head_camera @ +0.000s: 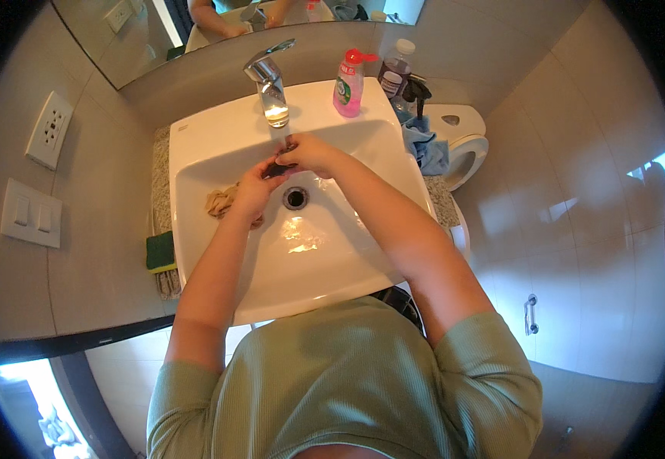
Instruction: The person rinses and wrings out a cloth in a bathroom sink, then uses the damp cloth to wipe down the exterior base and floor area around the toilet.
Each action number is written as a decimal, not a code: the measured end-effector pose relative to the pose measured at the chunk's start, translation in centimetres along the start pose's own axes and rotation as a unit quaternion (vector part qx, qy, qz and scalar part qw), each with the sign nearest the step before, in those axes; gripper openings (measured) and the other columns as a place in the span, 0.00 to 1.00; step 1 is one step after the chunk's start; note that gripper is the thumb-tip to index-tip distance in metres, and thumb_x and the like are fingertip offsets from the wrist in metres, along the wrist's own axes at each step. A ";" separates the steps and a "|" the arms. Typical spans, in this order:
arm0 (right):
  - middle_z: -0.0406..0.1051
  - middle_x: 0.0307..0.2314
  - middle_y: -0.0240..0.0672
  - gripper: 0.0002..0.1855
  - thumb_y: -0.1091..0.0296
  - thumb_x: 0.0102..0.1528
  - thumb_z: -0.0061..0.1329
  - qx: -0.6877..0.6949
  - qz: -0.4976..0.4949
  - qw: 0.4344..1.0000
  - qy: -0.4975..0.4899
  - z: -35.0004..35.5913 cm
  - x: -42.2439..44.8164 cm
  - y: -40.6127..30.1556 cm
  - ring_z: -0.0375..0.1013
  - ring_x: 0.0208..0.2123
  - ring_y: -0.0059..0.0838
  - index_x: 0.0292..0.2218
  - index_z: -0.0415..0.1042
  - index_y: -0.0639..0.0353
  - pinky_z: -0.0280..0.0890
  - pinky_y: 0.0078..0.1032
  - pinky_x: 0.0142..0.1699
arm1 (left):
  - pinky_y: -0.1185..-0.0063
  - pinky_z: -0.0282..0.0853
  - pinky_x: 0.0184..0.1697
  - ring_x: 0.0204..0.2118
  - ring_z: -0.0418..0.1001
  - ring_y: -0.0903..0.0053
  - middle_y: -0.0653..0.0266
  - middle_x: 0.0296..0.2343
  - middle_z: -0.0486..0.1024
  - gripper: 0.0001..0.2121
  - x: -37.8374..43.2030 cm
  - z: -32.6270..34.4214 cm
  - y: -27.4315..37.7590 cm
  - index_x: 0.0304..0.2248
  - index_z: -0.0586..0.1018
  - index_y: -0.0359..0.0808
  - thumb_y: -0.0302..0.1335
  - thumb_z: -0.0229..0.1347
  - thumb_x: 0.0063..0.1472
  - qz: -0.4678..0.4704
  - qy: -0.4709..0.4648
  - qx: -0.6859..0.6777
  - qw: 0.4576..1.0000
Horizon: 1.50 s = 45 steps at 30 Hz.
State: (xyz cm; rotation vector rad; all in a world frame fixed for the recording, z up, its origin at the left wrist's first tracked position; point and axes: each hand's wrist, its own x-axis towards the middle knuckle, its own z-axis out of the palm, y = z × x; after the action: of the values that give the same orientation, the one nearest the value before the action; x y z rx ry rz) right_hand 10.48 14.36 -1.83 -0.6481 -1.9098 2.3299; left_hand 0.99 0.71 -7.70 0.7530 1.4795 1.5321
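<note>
Both hands are over the white washbasin (pixel 332 258), just below the chrome faucet (pixel 269 86), from which water runs. A small dark item (pixel 279 169), too hidden by the fingers to identify, is held between my left hand (pixel 256 186) and my right hand (pixel 309 154). The drain (pixel 295 198) lies just below the hands. Beside my left wrist a crumpled beige cloth (pixel 221 201) rests on the basin's floor, partly covered by the wrist. On the basin's back ledge stands a pump-shaped pink soap bottle (pixel 348 86) with a red cap.
Right of the basin are a capped bottle of dark liquid (pixel 395 69), a black spray head (pixel 417 92), a blue cloth (pixel 427 146) and a toilet (pixel 464 152). A green and yellow sponge (pixel 161 252) sits at the left edge. A mirror (pixel 154 46) hangs above.
</note>
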 end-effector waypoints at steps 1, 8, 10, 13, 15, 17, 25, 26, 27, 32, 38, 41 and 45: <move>0.67 0.30 0.35 0.13 0.76 0.43 0.52 -0.055 -0.008 0.998 0.007 -0.1 -0.4 -0.2 0.70 0.31 0.30 0.33 0.66 0.63 0.69 0.24 0.36 | 0.82 0.64 0.45 0.41 0.67 0.79 0.61 0.38 0.70 0.22 -0.1 0.7 0.3 0.46 0.65 0.28 0.15 0.51 0.50 0.012 -0.012 -0.041 0.999; 0.68 0.26 0.39 0.14 0.74 0.38 0.55 -0.498 -0.213 0.834 0.109 0.1 -6.3 -5.7 0.70 0.28 0.32 0.30 0.69 0.58 0.65 0.26 0.33 | 0.80 0.63 0.48 0.40 0.69 0.73 0.57 0.35 0.71 0.16 0.3 1.4 2.3 0.41 0.68 0.24 0.15 0.50 0.50 -0.024 0.001 -0.121 0.992; 0.67 0.26 0.38 0.14 0.74 0.38 0.55 -0.447 -0.285 0.835 0.149 -0.2 -7.6 -4.0 0.69 0.27 0.31 0.31 0.68 0.59 0.65 0.26 0.33 | 0.80 0.63 0.47 0.39 0.70 0.72 0.56 0.34 0.72 0.14 1.0 0.9 1.9 0.39 0.70 0.24 0.14 0.49 0.49 -0.030 0.011 -0.116 0.993; 0.66 0.26 0.37 0.14 0.76 0.39 0.54 -0.524 -0.239 0.810 0.111 -2.3 -9.4 1.9 0.69 0.27 0.30 0.31 0.68 0.59 0.64 0.26 0.33 | 0.79 0.65 0.46 0.38 0.71 0.71 0.56 0.33 0.72 0.13 2.3 1.2 1.6 0.37 0.71 0.24 0.14 0.49 0.49 -0.058 0.035 -0.100 0.993; 0.66 0.26 0.38 0.14 0.77 0.39 0.53 -0.629 -0.127 0.766 0.025 -2.3 -9.9 2.6 0.69 0.27 0.31 0.31 0.68 0.59 0.65 0.27 0.34 | 0.80 0.65 0.45 0.37 0.71 0.72 0.57 0.32 0.72 0.12 2.6 0.7 1.2 0.36 0.71 0.25 0.14 0.49 0.48 -0.062 0.022 -0.091 0.994; 0.66 0.27 0.37 0.13 0.78 0.40 0.52 -0.504 -0.234 0.827 0.087 -1.3 -11.0 -0.7 0.69 0.29 0.34 0.31 0.69 0.58 0.65 0.28 0.36 | 0.81 0.66 0.44 0.36 0.71 0.72 0.57 0.32 0.73 0.11 2.8 0.4 1.3 0.34 0.72 0.26 0.15 0.50 0.48 -0.063 0.017 -0.091 0.994; 0.67 0.30 0.37 0.13 0.76 0.40 0.52 -0.589 -0.154 0.793 0.034 -3.3 -9.9 1.8 0.69 0.33 0.37 0.32 0.69 0.56 0.64 0.31 0.37 | 0.80 0.67 0.38 0.32 0.72 0.77 0.64 0.29 0.74 0.09 2.3 2.2 4.6 0.31 0.74 0.31 0.29 0.53 0.54 -0.126 0.024 -0.027 0.991; 0.67 0.30 0.37 0.13 0.76 0.40 0.52 -0.535 -0.226 0.809 0.095 -3.2 -8.8 0.4 0.69 0.33 0.37 0.32 0.69 0.56 0.64 0.30 0.37 | 0.80 0.67 0.38 0.32 0.72 0.77 0.64 0.29 0.74 0.09 2.6 1.7 4.8 0.31 0.74 0.31 0.29 0.53 0.54 -0.128 0.031 -0.029 0.991; 0.67 0.30 0.37 0.13 0.77 0.40 0.52 -0.471 -0.290 0.819 0.150 -2.8 -7.8 -0.7 0.69 0.33 0.38 0.31 0.70 0.56 0.64 0.30 0.38 | 0.79 0.67 0.36 0.31 0.72 0.76 0.63 0.28 0.74 0.10 2.7 0.8 4.5 0.31 0.74 0.31 0.31 0.53 0.53 -0.093 0.002 0.047 0.995; 0.67 0.33 0.37 0.14 0.78 0.40 0.50 -0.532 -0.432 0.697 0.211 -5.0 0.1 -2.9 0.68 0.37 0.36 0.33 0.71 0.59 0.64 0.27 0.41 | 0.76 0.67 0.36 0.31 0.72 0.69 0.57 0.28 0.75 0.11 1.7 -3.1 4.9 0.30 0.75 0.32 0.33 0.55 0.50 0.002 0.004 0.466 0.885; 0.64 0.40 0.47 0.15 0.73 0.41 0.51 -0.590 -0.329 0.681 0.284 -4.4 1.7 -2.2 0.63 0.43 0.46 0.35 0.72 0.56 0.61 0.32 0.47 | 0.71 0.67 0.37 0.34 0.72 0.62 0.53 0.30 0.74 0.11 -2.8 -6.6 4.2 0.30 0.76 0.35 0.32 0.53 0.49 -0.081 0.044 0.743 0.663; 0.67 0.35 0.43 0.14 0.81 0.45 0.42 -0.527 -0.221 0.784 0.241 0.6 -0.9 -3.2 0.68 0.38 0.39 0.36 0.70 0.62 0.64 0.29 0.44 | 0.72 0.68 0.34 0.32 0.73 0.65 0.54 0.27 0.74 0.10 -3.4 -5.9 4.3 0.28 0.75 0.35 0.32 0.54 0.48 -0.167 0.011 0.713 0.681; 0.67 0.32 0.40 0.11 0.82 0.48 0.39 -0.147 0.015 0.989 0.029 1.7 0.4 -1.4 0.69 0.35 0.32 0.36 0.67 0.68 0.67 0.26 0.41 | 0.78 0.67 0.30 0.27 0.71 0.76 0.62 0.22 0.73 0.06 -0.4 -4.0 3.3 0.25 0.73 0.35 0.29 0.55 0.49 -0.100 0.022 0.184 0.978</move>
State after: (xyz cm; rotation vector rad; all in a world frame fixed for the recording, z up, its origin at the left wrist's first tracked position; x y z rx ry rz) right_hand 9.23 13.28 -0.35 -0.7628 -2.2531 2.0357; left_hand -2.93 -1.29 -4.92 0.7577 1.8421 1.1445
